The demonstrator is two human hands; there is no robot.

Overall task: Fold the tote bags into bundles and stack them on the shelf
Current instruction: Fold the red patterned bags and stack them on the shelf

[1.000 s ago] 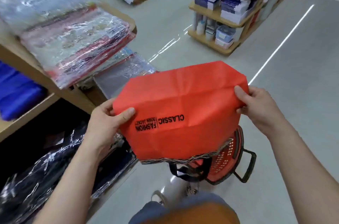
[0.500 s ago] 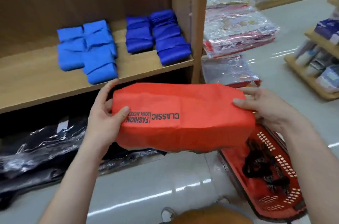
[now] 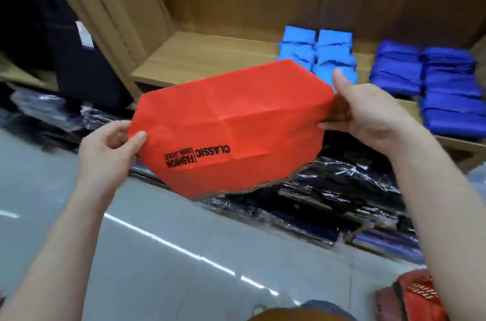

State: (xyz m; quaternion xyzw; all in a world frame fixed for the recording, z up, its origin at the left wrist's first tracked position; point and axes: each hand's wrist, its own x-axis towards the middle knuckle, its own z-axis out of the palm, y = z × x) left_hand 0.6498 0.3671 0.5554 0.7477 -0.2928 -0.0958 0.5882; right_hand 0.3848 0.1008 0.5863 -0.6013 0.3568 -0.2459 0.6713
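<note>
A red tote bag [image 3: 231,123] with black lettering (seen upside down) is held spread out in the air in front of a wooden shelf [image 3: 200,57]. The left hand [image 3: 107,152] pinches its left edge between thumb and curled fingers, and the right hand [image 3: 368,113] grips its right edge with the thumb raised. On the shelf behind sit light blue bundles [image 3: 318,55] and, to their right, dark blue bundles [image 3: 434,84], with plastic-wrapped dark goods [image 3: 328,189] below and a red basket [image 3: 413,297] on the floor at lower right.
</note>
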